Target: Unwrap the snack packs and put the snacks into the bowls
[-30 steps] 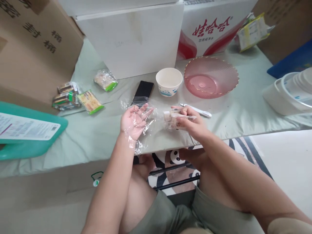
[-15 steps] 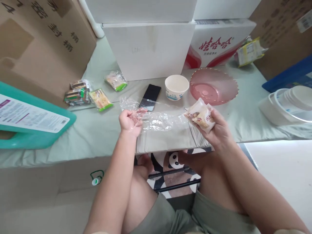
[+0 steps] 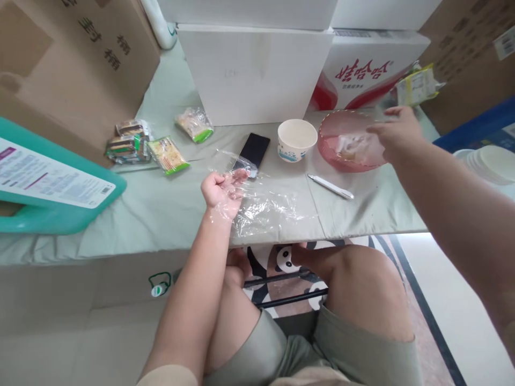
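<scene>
My left hand is closed on a crumpled clear plastic bag, which spreads over the front of the table and partly over a black phone. Over the right rim of a pink ribbed bowl is my right hand, its fingers apart and holding nothing. Inside the bowl lie whitish wrapped snack packets, blurred. Left of the bowl stands a white paper cup. A slim white pen-like tool lies in front of them.
Several wrapped snacks lie at the left, beside a teal jug and a cardboard box. White boxes line the back. A yellow packet and white tubs are at the right.
My right hand has moved right and away from me, letting go of the snack packets, which are now in the pink bowl. The white pen-like tool has come into view. My left hand keeps the bag.
</scene>
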`<state>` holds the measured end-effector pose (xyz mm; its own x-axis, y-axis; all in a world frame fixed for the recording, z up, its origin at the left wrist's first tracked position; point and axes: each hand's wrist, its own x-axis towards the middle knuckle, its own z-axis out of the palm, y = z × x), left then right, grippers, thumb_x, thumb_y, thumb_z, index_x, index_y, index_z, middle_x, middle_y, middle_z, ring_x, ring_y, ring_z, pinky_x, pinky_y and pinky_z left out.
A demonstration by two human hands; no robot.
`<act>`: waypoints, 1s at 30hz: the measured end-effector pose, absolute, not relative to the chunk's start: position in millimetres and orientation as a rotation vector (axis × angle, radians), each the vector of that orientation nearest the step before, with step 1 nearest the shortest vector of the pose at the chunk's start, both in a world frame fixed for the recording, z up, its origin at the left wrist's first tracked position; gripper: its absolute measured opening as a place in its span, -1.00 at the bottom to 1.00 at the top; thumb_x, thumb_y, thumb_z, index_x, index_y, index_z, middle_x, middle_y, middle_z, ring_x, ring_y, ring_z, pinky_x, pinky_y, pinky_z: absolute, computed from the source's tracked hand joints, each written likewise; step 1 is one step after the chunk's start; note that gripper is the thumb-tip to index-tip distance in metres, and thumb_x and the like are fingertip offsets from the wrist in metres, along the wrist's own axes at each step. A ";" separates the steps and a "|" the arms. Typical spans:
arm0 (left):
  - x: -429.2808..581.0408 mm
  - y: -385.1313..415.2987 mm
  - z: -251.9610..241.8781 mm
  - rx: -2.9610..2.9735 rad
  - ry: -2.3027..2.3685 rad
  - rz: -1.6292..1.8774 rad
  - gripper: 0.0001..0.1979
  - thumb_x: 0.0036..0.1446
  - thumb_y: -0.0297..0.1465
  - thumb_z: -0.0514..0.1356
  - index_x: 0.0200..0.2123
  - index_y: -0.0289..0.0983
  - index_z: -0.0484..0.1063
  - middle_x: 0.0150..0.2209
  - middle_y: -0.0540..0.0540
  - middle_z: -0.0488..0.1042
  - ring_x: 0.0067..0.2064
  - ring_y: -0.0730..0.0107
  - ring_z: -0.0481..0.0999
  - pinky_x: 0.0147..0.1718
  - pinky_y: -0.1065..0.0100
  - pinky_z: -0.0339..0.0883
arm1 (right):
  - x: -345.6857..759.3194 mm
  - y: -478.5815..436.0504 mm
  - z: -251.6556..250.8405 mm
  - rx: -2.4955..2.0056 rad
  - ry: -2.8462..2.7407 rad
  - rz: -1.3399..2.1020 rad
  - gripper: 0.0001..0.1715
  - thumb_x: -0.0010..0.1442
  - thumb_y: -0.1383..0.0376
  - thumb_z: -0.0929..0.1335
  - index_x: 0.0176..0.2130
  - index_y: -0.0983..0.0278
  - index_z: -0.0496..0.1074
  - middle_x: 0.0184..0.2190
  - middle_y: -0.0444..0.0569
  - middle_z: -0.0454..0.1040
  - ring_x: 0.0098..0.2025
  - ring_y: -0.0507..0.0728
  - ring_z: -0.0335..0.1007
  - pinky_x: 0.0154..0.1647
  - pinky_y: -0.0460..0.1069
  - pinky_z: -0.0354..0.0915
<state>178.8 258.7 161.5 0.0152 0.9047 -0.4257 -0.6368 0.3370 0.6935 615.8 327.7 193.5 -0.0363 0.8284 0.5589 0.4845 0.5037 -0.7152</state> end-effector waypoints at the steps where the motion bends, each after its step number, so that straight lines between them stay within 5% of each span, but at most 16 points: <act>1: 178.4 258.7 160.3 0.374 0.960 1.246 -0.75 -0.33 -0.36 0.09 -0.68 -0.23 -0.03 -0.30 -0.20 0.57 -0.15 0.21 0.64 -0.75 0.55 -0.09 | 601.5 314.9 192.7 -1.217 -1.552 0.282 -0.71 0.11 0.33 0.53 -0.23 0.10 0.41 -0.33 -0.16 0.43 -0.29 0.09 0.50 -0.38 0.00 0.36; 5: 177.1 258.5 159.4 0.438 1.003 1.228 -0.77 -0.29 -0.34 0.06 -0.63 -0.21 -0.03 -0.30 -0.18 0.58 -0.06 0.15 0.65 -0.76 0.52 -0.07 | 518.9 239.1 172.2 -1.281 -1.496 0.348 -0.73 0.28 0.28 0.42 -0.02 0.15 0.39 -0.03 0.06 0.52 -0.03 0.16 0.57 -0.09 0.06 0.46; 9: 179.0 251.6 165.4 0.370 0.994 1.142 -0.80 -0.27 -0.36 0.04 -0.65 -0.21 -0.02 -0.29 -0.17 0.60 -0.02 0.17 0.64 -0.76 0.56 -0.06 | 448.9 194.2 142.0 -1.303 -1.757 0.562 -0.18 0.06 0.22 0.54 0.24 0.14 0.29 0.32 0.15 0.35 0.37 0.35 0.30 0.30 0.27 0.33; 10: 179.4 248.7 167.3 0.371 0.983 1.112 -0.79 -0.27 -0.36 0.05 -0.66 -0.21 -0.04 -0.29 -0.18 0.61 -0.02 0.16 0.64 -0.75 0.56 -0.06 | 439.7 192.6 136.9 -1.320 -1.801 0.596 -0.16 0.03 0.24 0.54 0.25 0.15 0.29 0.35 0.15 0.31 0.41 0.36 0.24 0.36 0.29 0.26; 12: 179.0 243.0 170.8 0.416 0.969 1.053 -0.75 -0.26 -0.36 0.05 -0.68 -0.21 -0.07 -0.30 -0.20 0.63 -0.03 0.11 0.65 -0.75 0.56 -0.07 | 431.1 197.6 130.0 -1.362 -1.781 0.627 -0.41 0.07 0.26 0.50 0.10 0.18 0.43 0.29 0.12 0.40 0.37 0.35 0.29 0.40 0.31 0.20; 15: 175.1 238.4 173.2 0.576 0.961 0.986 -0.73 -0.25 -0.34 0.08 -0.72 -0.22 -0.04 -0.30 -0.26 0.65 -0.12 0.05 0.67 -0.73 0.53 -0.09 | 434.2 212.4 125.2 -1.418 -1.502 0.631 -0.90 0.20 0.23 0.41 -0.23 0.19 0.47 -0.05 0.02 0.59 0.06 0.25 0.53 0.24 0.26 0.34; 19: 168.9 244.0 167.3 0.854 1.169 1.053 -0.78 -0.21 -0.36 0.14 -0.75 -0.26 0.15 -0.37 -0.24 0.65 -0.29 0.19 0.67 -0.69 0.51 -0.01 | 445.2 221.1 123.6 -1.246 -1.098 0.640 -0.80 0.25 0.09 0.39 -0.16 0.10 0.38 -0.30 -0.14 0.48 -0.31 0.08 0.50 -0.14 0.08 0.48; 23: 168.5 255.0 156.3 0.932 1.458 1.152 -0.92 -0.10 -0.38 0.22 -0.54 -0.27 0.42 -0.47 -0.09 0.60 -0.42 0.34 0.63 -0.66 0.53 0.14 | 445.5 210.6 124.8 -1.170 -0.991 0.896 -0.54 0.13 0.00 0.48 -0.04 0.05 0.38 -0.14 -0.10 0.52 -0.17 0.08 0.53 -0.10 0.06 0.49; 26: 168.9 260.7 150.9 0.954 1.380 1.155 -0.87 0.00 -0.32 0.29 -0.38 -0.25 0.47 -0.48 -0.02 0.57 -0.46 0.39 0.61 -0.63 0.52 0.25 | 439.8 203.4 128.1 -1.346 -1.081 1.193 -0.64 0.02 0.10 0.54 -0.24 0.19 0.46 -0.33 -0.10 0.53 -0.33 0.06 0.50 -0.26 0.01 0.46; 30: 166.9 262.7 147.2 1.047 1.381 1.269 -0.73 0.09 -0.16 0.37 -0.28 -0.21 0.47 -0.51 0.04 0.53 -0.56 0.50 0.52 -0.69 0.53 0.15 | 439.3 206.3 132.6 -1.379 -0.849 1.092 -0.75 0.13 0.15 0.46 -0.31 0.18 0.36 -0.38 -0.15 0.53 -0.42 0.01 0.48 -0.39 -0.06 0.41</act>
